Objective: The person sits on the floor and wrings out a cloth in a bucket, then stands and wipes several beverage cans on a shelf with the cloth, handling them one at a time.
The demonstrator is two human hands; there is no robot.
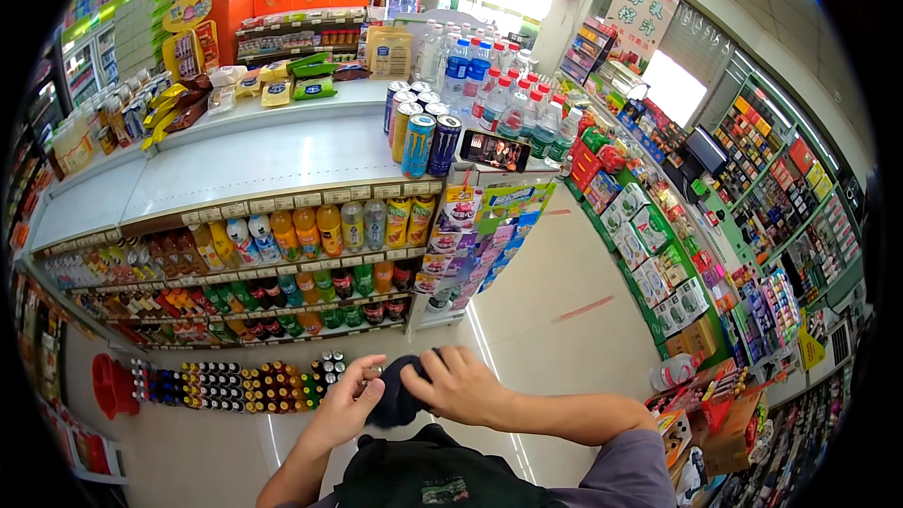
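My right hand (pixel 458 382) grips a dark navy cloth (pixel 396 391) in front of my chest. Just left of the cloth, my left hand (pixel 350 401) has its fingers apart and its palm turned towards it; whether it touches the cloth I cannot tell. Beyond my hands, energy drink cans (pixel 417 147) stand in a group at the end of a white shelf top (pixel 282 159). A phone (pixel 495 150) showing a picture leans beside them, in front of plastic water bottles (pixel 525 116) with red, blue and white caps.
Drink bottles fill the lower shelves (pixel 317 233). Rows of bottles (pixel 271 386) stand on the floor beside a red bucket (pixel 113 386). Snack packs hang on the shelf end (pixel 487 226). To the right are a counter with stacked goods (pixel 645 240) and cardboard boxes (pixel 730 437).
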